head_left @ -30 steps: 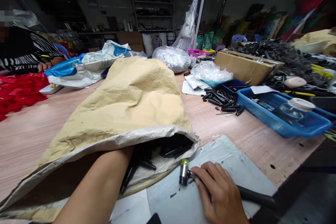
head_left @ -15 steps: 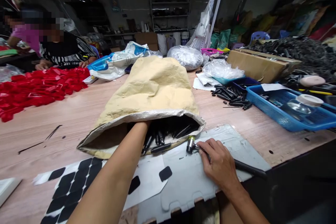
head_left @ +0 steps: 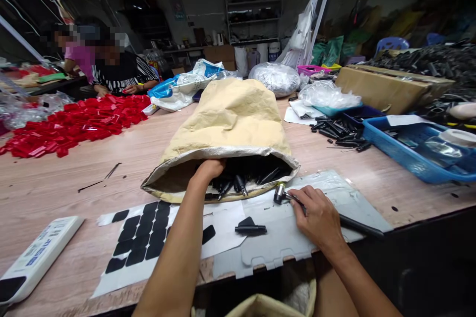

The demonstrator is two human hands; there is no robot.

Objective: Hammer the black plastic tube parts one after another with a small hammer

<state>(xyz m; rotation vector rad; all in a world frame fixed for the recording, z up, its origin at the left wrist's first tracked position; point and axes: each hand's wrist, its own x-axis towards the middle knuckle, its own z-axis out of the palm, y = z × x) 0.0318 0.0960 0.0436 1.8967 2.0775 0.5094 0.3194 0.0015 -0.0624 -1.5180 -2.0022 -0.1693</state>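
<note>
My right hand is closed round the handle of a small hammer, whose head has a black face and a yellowish one. It rests over the grey sheet. My left hand reaches into the mouth of a tan sack lying on the table; its fingers are mostly hidden in there. Black pen-like tubes show inside the opening. One loose black tube lies on the grey sheet, over a dark square patch. Black rounded stickers on white backing sit at the left.
A white box-like device is at the lower left. Red parts are heaped beyond it, near two people. A blue basket and loose black tubes are on the right. Another sack hangs below the table edge.
My left hand has drawn back so that more of it shows at the sack's mouth. A black tube now lies on the grey sheet. My right hand keeps the hammer; the view has shifted left.
</note>
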